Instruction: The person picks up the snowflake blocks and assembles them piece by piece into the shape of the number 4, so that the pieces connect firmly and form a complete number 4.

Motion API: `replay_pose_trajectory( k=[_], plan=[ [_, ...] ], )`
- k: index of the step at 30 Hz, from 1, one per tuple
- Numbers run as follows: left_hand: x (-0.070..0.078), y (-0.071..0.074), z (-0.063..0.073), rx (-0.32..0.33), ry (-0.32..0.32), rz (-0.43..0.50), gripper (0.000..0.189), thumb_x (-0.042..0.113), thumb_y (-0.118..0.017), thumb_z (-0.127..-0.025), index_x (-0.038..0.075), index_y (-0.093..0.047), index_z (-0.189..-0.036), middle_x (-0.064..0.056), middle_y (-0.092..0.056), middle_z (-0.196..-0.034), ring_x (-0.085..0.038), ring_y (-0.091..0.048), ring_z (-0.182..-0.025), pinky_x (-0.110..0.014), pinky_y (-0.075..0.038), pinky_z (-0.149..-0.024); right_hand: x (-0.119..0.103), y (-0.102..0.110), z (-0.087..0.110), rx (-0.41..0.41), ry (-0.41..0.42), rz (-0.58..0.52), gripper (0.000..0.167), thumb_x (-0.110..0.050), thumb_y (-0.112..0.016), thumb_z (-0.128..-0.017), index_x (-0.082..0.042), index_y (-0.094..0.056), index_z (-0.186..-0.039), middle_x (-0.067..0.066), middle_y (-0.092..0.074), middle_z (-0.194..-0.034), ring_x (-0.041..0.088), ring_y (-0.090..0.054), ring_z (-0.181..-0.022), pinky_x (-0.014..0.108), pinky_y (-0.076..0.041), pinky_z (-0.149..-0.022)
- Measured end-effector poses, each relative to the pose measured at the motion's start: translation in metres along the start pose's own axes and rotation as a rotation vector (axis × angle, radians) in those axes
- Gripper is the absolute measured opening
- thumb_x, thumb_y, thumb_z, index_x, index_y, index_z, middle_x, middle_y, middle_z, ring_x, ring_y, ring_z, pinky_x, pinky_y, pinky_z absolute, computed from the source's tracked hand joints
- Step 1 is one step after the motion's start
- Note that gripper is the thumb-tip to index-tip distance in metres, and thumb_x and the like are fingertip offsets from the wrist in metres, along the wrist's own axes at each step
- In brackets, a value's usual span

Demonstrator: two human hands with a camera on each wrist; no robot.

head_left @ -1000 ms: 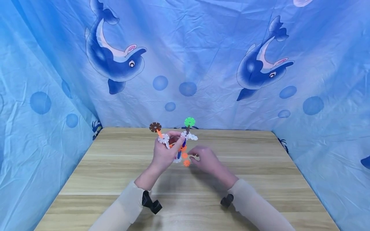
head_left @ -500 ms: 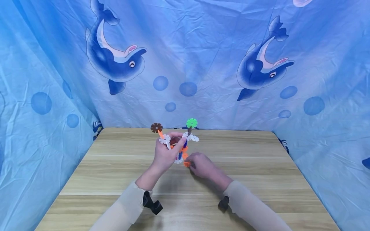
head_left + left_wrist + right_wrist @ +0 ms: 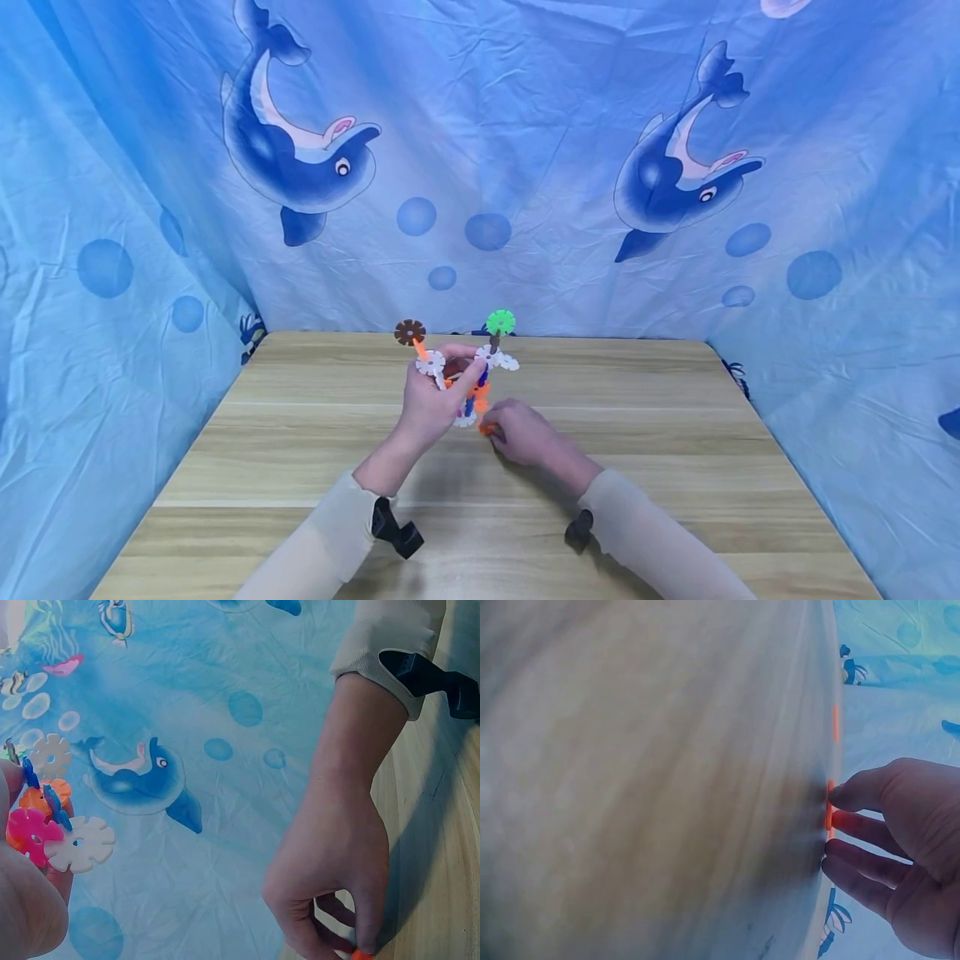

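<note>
My left hand [image 3: 435, 396] grips a toy built of slotted snowflake discs [image 3: 430, 362], held above the table. A brown disc [image 3: 410, 332] and a green disc [image 3: 501, 322] top its two upper arms. White, blue, pink and orange discs make up the rest, as the left wrist view shows, partly hidden by fingers. Low over the wood, my right hand [image 3: 521, 429] pinches a loose orange snowflake disc [image 3: 486, 429] between thumb and fingertips. The right wrist view shows that orange disc [image 3: 829, 806] edge-on at the tabletop.
Another orange disc [image 3: 482, 406] lies just beyond the pinched one. The wooden table [image 3: 300, 467] runs back to a blue dolphin-print curtain [image 3: 555, 208], which also hangs along both sides. A black wrist mount [image 3: 396, 529] sits on the left sleeve.
My right hand has moved left and slightly down to the nearer orange disc, and its fingers have closed on it; the disc now looks tilted. The held toy has shifted slightly right.
</note>
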State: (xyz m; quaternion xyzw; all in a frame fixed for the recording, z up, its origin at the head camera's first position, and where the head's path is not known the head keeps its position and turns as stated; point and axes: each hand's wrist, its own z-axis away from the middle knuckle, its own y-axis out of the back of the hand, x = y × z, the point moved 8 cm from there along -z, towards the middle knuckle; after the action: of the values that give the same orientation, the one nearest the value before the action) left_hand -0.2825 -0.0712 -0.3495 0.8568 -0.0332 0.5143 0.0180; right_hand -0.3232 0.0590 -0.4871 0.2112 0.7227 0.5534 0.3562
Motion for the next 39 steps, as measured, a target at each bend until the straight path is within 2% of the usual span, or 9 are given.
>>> replay_pose_trajectory(
  k=[4,8,13,17,20,24,29,34,39],
  plan=[
    [0.0,0.0,0.001,-0.006,0.006,0.001,0.014,0.008,-0.076,-0.099,0.002,-0.075,-0.11,0.001,-0.077,-0.095,-0.01,-0.072,-0.083,-0.021,-0.063,-0.074,0.003,-0.002,0.0,-0.038,-0.059,-0.003,0.02,-0.009,-0.08,-0.093,-0.012,-0.081,-0.113,0.001,-0.076,-0.105,0.016,-0.07,-0.098,0.034,-0.063,-0.092],
    [-0.001,0.0,0.001,-0.008,0.016,0.0,0.014,0.01,-0.076,-0.099,0.003,-0.075,-0.111,-0.012,-0.078,-0.101,-0.011,-0.072,-0.084,-0.022,-0.063,-0.074,0.009,-0.003,0.002,-0.077,-0.124,-0.042,0.022,-0.011,-0.08,-0.093,-0.008,-0.079,-0.115,0.002,-0.069,-0.101,0.012,-0.062,-0.087,0.028,-0.06,-0.08],
    [-0.001,-0.001,0.001,-0.012,0.022,-0.012,0.014,0.011,-0.076,-0.099,0.004,-0.075,-0.111,-0.019,-0.077,-0.104,-0.011,-0.071,-0.084,-0.021,-0.063,-0.074,0.017,-0.002,0.006,-0.126,-0.182,-0.086,0.015,-0.011,-0.081,-0.092,-0.009,-0.072,-0.104,0.001,-0.06,-0.096,0.013,-0.054,-0.083,0.027,-0.052,-0.073],
    [0.0,0.0,0.002,-0.014,0.016,-0.014,0.013,0.01,-0.075,-0.099,0.003,-0.075,-0.111,-0.02,-0.077,-0.105,-0.011,-0.071,-0.083,-0.021,-0.063,-0.074,0.022,0.001,0.01,-0.142,-0.172,-0.12,0.019,-0.005,-0.079,-0.091,-0.012,-0.063,-0.099,-0.002,-0.058,-0.09,0.012,-0.053,-0.08,0.026,-0.049,-0.069],
    [0.0,0.0,0.001,-0.019,0.017,-0.02,0.013,0.011,-0.076,-0.099,0.004,-0.075,-0.11,-0.019,-0.077,-0.104,-0.011,-0.071,-0.082,-0.021,-0.063,-0.073,0.026,0.007,0.014,-0.136,-0.157,-0.16,0.018,-0.002,-0.076,-0.092,-0.014,-0.062,-0.096,-0.005,-0.061,-0.083,0.01,-0.055,-0.076,0.024,-0.049,-0.068],
    [0.0,0.001,-0.001,-0.019,0.019,-0.023,0.013,0.012,-0.076,-0.099,0.005,-0.076,-0.11,-0.019,-0.077,-0.102,-0.011,-0.07,-0.082,-0.021,-0.063,-0.072,0.031,0.028,0.017,-0.077,-0.159,-0.214,0.016,-0.007,-0.076,-0.094,-0.018,-0.065,-0.092,-0.007,-0.063,-0.08,0.009,-0.057,-0.073,0.024,-0.051,-0.066],
    [0.001,0.001,-0.003,-0.014,0.014,-0.025,0.013,0.011,-0.075,-0.099,0.003,-0.075,-0.11,-0.02,-0.077,-0.102,-0.011,-0.072,-0.083,-0.022,-0.064,-0.074,0.035,0.067,0.022,0.05,-0.173,-0.29,0.011,-0.014,-0.077,-0.098,-0.021,-0.068,-0.096,-0.008,-0.069,-0.087,0.008,-0.064,-0.079,0.025,-0.058,-0.072],
    [0.002,0.0,-0.005,-0.016,0.005,-0.029,0.014,0.011,-0.075,-0.099,0.002,-0.075,-0.11,-0.02,-0.077,-0.103,-0.011,-0.072,-0.084,-0.022,-0.064,-0.075,0.024,0.109,0.031,0.225,-0.13,-0.404,0.005,-0.014,-0.075,-0.1,-0.017,-0.073,-0.103,-0.005,-0.076,-0.095,0.008,-0.072,-0.087,0.028,-0.065,-0.081],
    [0.002,-0.001,-0.004,-0.014,0.0,-0.027,0.013,0.01,-0.075,-0.099,0.002,-0.075,-0.11,-0.021,-0.077,-0.103,-0.01,-0.073,-0.084,-0.022,-0.064,-0.076,0.011,0.137,0.043,0.401,-0.081,-0.593,0.009,-0.009,-0.077,-0.098,-0.01,-0.072,-0.105,0.006,-0.079,-0.097,0.012,-0.075,-0.084,0.028,-0.067,-0.08]
  ],
)
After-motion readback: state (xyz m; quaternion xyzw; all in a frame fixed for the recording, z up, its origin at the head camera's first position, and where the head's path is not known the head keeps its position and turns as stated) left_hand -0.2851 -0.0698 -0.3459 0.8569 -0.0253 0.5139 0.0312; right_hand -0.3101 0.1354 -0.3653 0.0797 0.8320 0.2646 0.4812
